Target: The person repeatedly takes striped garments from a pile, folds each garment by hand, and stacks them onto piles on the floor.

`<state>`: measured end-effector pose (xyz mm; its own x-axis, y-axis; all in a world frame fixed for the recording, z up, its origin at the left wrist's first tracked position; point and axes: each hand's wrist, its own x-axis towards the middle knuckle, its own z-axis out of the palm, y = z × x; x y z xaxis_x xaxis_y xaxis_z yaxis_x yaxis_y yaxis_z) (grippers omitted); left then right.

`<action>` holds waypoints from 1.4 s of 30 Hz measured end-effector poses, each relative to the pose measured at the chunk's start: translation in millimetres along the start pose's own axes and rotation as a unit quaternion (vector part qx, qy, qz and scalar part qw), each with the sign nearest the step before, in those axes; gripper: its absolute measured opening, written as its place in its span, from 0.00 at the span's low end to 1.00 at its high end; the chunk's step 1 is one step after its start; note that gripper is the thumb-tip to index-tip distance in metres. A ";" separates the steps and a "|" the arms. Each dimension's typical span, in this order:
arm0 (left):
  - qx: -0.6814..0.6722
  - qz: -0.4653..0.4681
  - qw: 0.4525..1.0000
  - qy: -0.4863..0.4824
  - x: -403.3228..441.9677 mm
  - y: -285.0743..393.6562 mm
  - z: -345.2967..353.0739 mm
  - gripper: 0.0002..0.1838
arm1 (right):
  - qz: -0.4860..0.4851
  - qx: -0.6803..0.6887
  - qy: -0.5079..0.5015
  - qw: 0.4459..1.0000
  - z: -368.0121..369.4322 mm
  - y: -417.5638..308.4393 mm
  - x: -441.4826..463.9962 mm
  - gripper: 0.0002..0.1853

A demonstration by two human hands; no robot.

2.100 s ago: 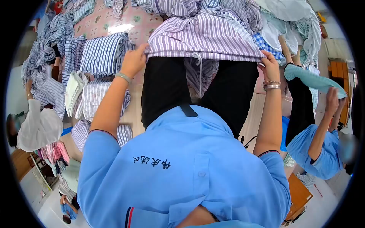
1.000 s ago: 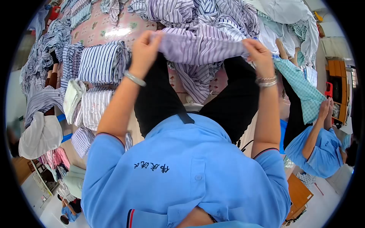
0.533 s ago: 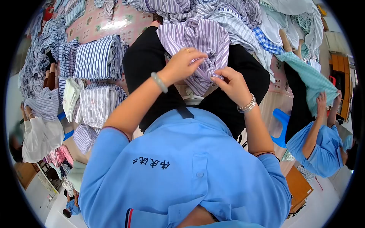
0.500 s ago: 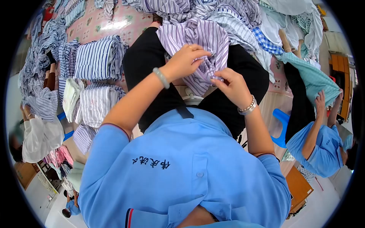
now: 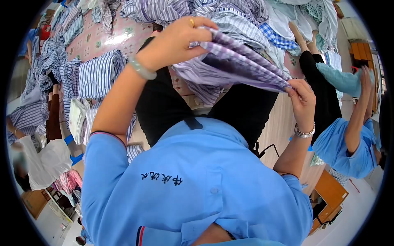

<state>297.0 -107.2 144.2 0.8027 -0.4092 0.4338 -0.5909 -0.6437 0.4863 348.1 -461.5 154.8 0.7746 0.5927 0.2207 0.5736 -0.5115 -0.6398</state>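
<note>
A purple-and-white striped garment (image 5: 250, 57) stretches between my two hands above my lap, its gathered edge pulled wide so that the dark opening shows. My left hand (image 5: 176, 41), with a pale bangle at the wrist, pinches the edge at the upper left. Lower down on the right, my right hand (image 5: 303, 98) grips the other end between thumb and fingers. The rest of the cloth hangs down between my knees, partly blurred.
Striped clothes (image 5: 230, 28) lie heaped on the pink patterned table (image 5: 123, 37) ahead. A folded blue-and-white striped stack (image 5: 98, 76) stands at the left. A co-worker in white (image 5: 45, 160) sits left; another in blue (image 5: 344, 143) handles teal cloth (image 5: 342, 78) at right.
My hands have moved apart, the left one up and the right one outward, drawing the garment's edge open. The co-worker on the right has shifted the teal cloth.
</note>
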 end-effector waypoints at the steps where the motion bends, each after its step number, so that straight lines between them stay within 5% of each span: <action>1: -0.020 -0.001 1.000 -0.015 4.7 12.7 -12.1 0.11 | 0.026 0.030 -0.019 0.999 -3.4 8.7 -1.8 0.14; 6: -0.089 0.028 0.996 -0.013 37.9 51.5 2.9 0.18 | -0.080 0.070 0.038 0.994 13.9 -62.0 37.2 0.24; 8: -0.065 0.048 0.997 -0.013 48.8 70.2 13.2 0.21 | -0.083 0.094 -0.028 0.992 25.3 -55.0 36.2 0.25; 11: -0.236 0.005 0.959 0.156 45.3 46.4 39.3 0.18 | -0.020 0.124 -0.097 0.987 22.9 -36.6 32.9 0.24; 12: -0.310 -0.052 0.925 0.212 32.8 24.0 55.7 0.18 | 0.011 0.204 -0.032 0.978 18.3 -35.9 28.5 0.21; 16: -0.268 -0.442 0.856 0.015 -61.8 -60.2 150.0 0.27 | 0.022 0.383 0.072 0.921 7.4 -26.0 7.4 0.21; 18: -0.288 -0.485 0.824 -0.062 -95.9 -67.0 200.8 0.36 | 0.034 0.399 0.073 0.913 4.4 -26.6 -0.3 0.21; 20: -0.457 -0.532 0.707 -0.090 -91.3 -34.3 208.8 0.42 | 0.047 0.414 0.076 0.906 3.0 -29.2 -3.8 0.22; 21: -0.497 -0.537 0.664 -0.150 -87.6 -29.9 208.6 0.32 | 0.051 0.424 0.091 0.900 2.4 -32.5 -5.4 0.22; 24: -0.521 -0.412 0.718 -0.209 -61.3 -28.3 178.6 0.25 | 0.055 0.451 0.137 0.880 -9.9 -34.2 -9.9 0.21; 25: -0.610 -0.412 0.669 -0.109 -53.4 -26.2 157.2 0.15 | 0.044 0.417 0.183 0.889 -22.8 -25.1 -13.0 0.20; 26: -0.584 -0.364 0.726 0.014 -47.6 -38.4 144.9 0.12 | 0.032 0.382 0.228 0.895 -33.8 -18.7 -14.8 0.20; 27: -0.590 -0.341 0.717 0.147 -40.0 -46.5 117.7 0.11 | 0.024 0.427 0.215 0.878 -47.9 -27.6 -9.0 0.20; 28: -0.700 -0.309 0.615 0.188 -34.7 -57.3 83.0 0.12 | 0.017 0.471 0.202 0.859 -66.6 -41.2 0.3 0.20; 30: -0.647 -0.250 0.656 0.296 -21.2 -46.1 13.5 0.18 | 0.041 0.353 0.280 0.892 -90.3 -48.5 11.0 0.21; 32: -0.637 -0.227 0.674 0.298 -13.7 -4.6 -23.9 0.25 | 0.030 0.368 0.206 0.906 -125.2 -38.7 15.5 0.20; 34: -0.686 -0.314 0.634 0.171 -40.9 -1.0 1.8 0.24 | 0.005 0.336 0.189 0.923 -143.8 -39.5 28.3 0.18; 36: -0.558 -0.437 0.695 0.116 -69.2 12.9 68.9 0.24 | 0.007 0.320 0.135 0.938 -161.3 -35.9 36.4 0.17; 38: -0.592 -0.411 0.685 -0.104 -83.4 43.8 100.4 0.21 | 0.054 0.031 0.059 0.996 -157.7 -43.6 48.0 0.18; 39: -0.595 -0.408 0.684 -0.106 -84.7 43.3 103.6 0.21 | 0.027 -0.001 0.041 0.999 -150.6 -49.7 52.2 0.18; 41: -0.723 -0.426 0.515 0.177 -89.0 48.9 98.5 0.20 | 0.003 -0.082 -0.008 0.997 -154.1 -39.8 64.6 0.16; 42: -0.722 -0.371 0.547 0.204 -90.5 37.4 85.0 0.19 | -0.018 -0.121 -0.026 0.992 -155.7 -36.6 71.5 0.16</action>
<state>209.0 -149.2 58.6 0.9541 -0.0139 -0.2993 0.2016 0.7686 0.6071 424.0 -497.2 308.6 0.7419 0.6409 0.1971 0.6519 -0.6205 -0.4359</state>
